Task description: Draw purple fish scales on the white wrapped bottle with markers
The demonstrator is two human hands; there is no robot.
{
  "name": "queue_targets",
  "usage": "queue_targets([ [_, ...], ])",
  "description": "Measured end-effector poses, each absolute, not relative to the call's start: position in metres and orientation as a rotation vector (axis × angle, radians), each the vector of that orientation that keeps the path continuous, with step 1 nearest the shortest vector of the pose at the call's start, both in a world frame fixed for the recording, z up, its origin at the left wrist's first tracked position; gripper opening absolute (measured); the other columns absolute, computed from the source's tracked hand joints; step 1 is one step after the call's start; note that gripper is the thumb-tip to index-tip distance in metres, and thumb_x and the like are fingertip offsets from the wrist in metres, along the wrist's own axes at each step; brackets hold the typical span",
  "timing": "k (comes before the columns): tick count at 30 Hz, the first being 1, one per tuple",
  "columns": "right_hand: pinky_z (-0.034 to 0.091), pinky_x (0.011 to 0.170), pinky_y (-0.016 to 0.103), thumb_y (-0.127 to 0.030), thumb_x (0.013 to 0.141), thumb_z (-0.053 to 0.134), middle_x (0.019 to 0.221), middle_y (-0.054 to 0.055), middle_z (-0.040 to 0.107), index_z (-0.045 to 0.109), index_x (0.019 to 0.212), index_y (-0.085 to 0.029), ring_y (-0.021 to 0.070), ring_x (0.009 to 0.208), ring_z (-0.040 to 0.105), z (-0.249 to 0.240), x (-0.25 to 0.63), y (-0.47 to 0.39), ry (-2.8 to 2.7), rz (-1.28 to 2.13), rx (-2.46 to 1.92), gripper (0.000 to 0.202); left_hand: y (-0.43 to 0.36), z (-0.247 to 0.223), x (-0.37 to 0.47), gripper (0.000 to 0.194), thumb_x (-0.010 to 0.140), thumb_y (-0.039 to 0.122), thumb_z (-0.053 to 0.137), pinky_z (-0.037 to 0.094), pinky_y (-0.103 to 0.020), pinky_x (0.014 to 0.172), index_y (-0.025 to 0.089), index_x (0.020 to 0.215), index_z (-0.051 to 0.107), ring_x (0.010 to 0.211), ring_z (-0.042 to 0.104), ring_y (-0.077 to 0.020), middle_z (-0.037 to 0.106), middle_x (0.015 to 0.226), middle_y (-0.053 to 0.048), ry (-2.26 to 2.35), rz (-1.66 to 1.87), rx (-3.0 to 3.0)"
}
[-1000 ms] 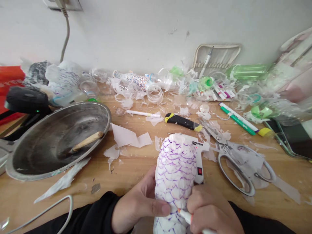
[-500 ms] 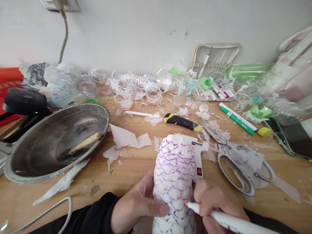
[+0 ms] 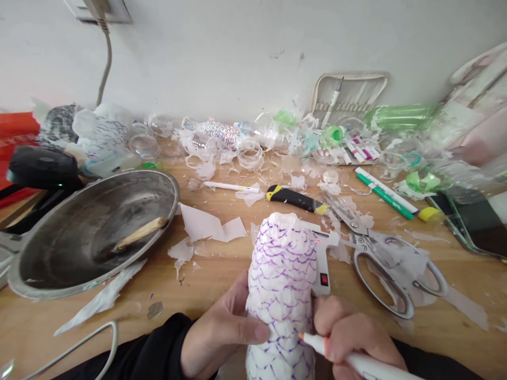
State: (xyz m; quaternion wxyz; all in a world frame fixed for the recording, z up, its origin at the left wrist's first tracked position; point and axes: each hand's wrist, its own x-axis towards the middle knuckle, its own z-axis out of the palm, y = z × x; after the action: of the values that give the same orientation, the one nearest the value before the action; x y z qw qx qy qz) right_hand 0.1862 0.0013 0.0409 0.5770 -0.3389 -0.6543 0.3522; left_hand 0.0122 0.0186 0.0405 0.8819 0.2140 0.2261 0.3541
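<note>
Scale-patterned form (image 3: 282,285), long axis pointing away, is clasped by the left hand (image 3: 225,327); on its right, an orange-tipped marker (image 3: 372,366) is pinched by the right hand (image 3: 354,330).

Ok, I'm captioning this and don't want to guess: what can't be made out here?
All in the head view:
White scaled piece: lower end cut off by the bottom edge.
Left grip: most fingertips hidden behind that piece.
Marker: back end cut off by the bottom edge.
White gun-shaped tool: partly hidden behind the piece; label too small to read.
</note>
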Motion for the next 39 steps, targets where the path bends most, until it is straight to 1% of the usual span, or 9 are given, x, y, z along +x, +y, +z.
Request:
queue_targets([
  [4,0.037,0.043,0.023,-0.035,0.091,0.042,0.059,-0.005,0.04,0.048,0.078,-0.023,0.0106,0.048,0.044,0.038,0.185,0.002,-1.49,0.837,-0.757,0.019,0.018,0.041,0.011,0.054,0.07,0.012,0.065,0.037,-0.041,0.098,0.022,0.122,0.053,0.114,0.056,-0.0265,0.064,0.119,-0.008,0.539,0.739,0.417],
  [7,0.038,0.043,0.023,-0.031,0.091,0.043,0.06,-0.005,0.04,0.049,0.08,-0.023,0.0111,0.049,0.044,0.04,0.183,0.004,-1.526,0.848,-0.757,0.015,0.018,0.04,0.01,0.044,0.078,0.021,0.058,0.034,-0.043,0.101,0.02,0.121,0.054,0.115,0.055,-0.0262,0.064,0.119,-0.009,0.497,0.733,0.375],
  [10,0.036,0.042,0.022,-0.029,0.093,0.041,0.06,-0.005,0.039,0.049,0.079,-0.023,0.0099,0.047,0.041,0.041,0.18,0.005,-1.591,0.77,-0.746,0.016,0.017,0.037,0.009,0.049,0.08,0.029,0.059,0.035,-0.042,0.1,0.021,0.126,0.048,0.115,0.054,-0.0262,0.062,0.12,-0.009,0.453,0.718,0.44],
  [14,0.035,0.039,0.021,-0.026,0.094,0.04,0.059,-0.005,0.041,0.047,0.074,-0.022,0.008,0.044,0.038,0.041,0.176,0.005,-1.653,0.62,-0.728,0.022,0.015,0.032,0.008,0.066,0.071,0.017,0.071,0.041,-0.035,0.091,0.026,0.13,0.043,0.106,0.059,-0.0214,0.062,0.119,-0.007,0.46,0.645,0.58],
  [19,0.038,0.042,0.022,-0.023,0.092,0.043,0.061,-0.004,0.048,0.049,0.075,-0.021,0.0088,0.047,0.045,0.042,0.176,0.002,-1.709,0.554,-0.814,0.018,0.013,0.031,0.008,0.066,0.071,0.017,0.071,0.042,-0.029,0.087,0.025,0.13,0.041,0.108,0.056,-0.0195,0.06,0.121,-0.006,0.499,0.649,0.607],
  [22,0.039,0.046,0.025,-0.023,0.091,0.044,0.064,-0.002,0.052,0.05,0.074,-0.021,0.0106,0.052,0.049,0.042,0.176,0.0,-1.739,0.534,-0.891,0.018,0.014,0.032,0.009,0.064,0.072,0.017,0.07,0.042,-0.03,0.088,0.024,0.129,0.042,0.106,0.057,-0.0189,0.061,0.119,-0.006,0.521,0.654,0.604],
  [28,0.033,0.045,0.023,-0.014,0.089,0.044,0.057,-0.006,0.041,0.046,0.067,-0.021,0.0084,0.047,0.041,0.039,0.178,0.0,-1.633,0.636,-0.811,0.023,0.016,0.029,0.009,0.067,0.07,0.017,0.071,0.043,-0.03,0.086,0.025,0.13,0.041,0.102,0.058,-0.0184,0.061,0.118,-0.006,0.497,0.657,0.621],
  [32,0.034,0.046,0.023,-0.016,0.087,0.047,0.059,-0.005,0.044,0.048,0.07,-0.021,0.0089,0.049,0.043,0.038,0.178,0.001,-1.599,0.684,-0.79,0.019,0.016,0.029,0.008,0.068,0.07,0.02,0.072,0.042,-0.031,0.088,0.025,0.131,0.041,0.109,0.056,-0.0211,0.06,0.121,-0.007,0.507,0.648,0.626],
  [39,0.032,0.046,0.023,-0.022,0.092,0.041,0.055,-0.005,0.043,0.045,0.065,-0.02,0.0086,0.047,0.041,0.043,0.179,0.001,-1.666,0.679,-0.826,0.027,0.016,0.028,0.008,0.066,0.071,0.023,0.072,0.041,-0.038,0.093,0.024,0.129,0.041,0.109,0.056,-0.0231,0.061,0.119,-0.008,0.496,0.65,0.675],
])
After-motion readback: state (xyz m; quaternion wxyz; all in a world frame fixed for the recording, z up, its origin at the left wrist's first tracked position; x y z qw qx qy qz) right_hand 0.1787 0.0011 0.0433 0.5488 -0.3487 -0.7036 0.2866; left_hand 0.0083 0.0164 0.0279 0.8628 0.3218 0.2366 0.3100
